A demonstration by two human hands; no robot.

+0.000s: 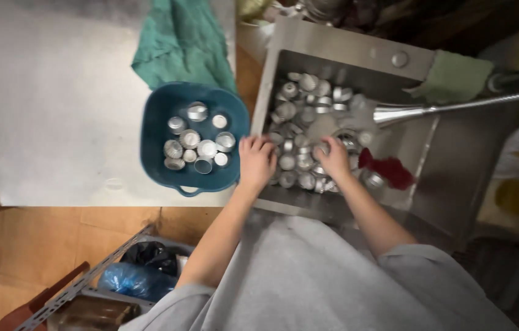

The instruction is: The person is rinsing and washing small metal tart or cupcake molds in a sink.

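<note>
Fingers [263, 144] of both hands, buried among small metal cups [304, 164]

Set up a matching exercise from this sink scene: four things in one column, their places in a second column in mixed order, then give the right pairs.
Things:
1. blue tub
2. teal cloth
3. red rag
4. left hand

Places:
A. in the sink, right of the metal cups
B. at the sink's left edge, beside the tub
C. on the steel counter, holding small metal cups
D. spread on the counter behind the tub

Pairs: 1-C, 2-D, 3-A, 4-B
</note>
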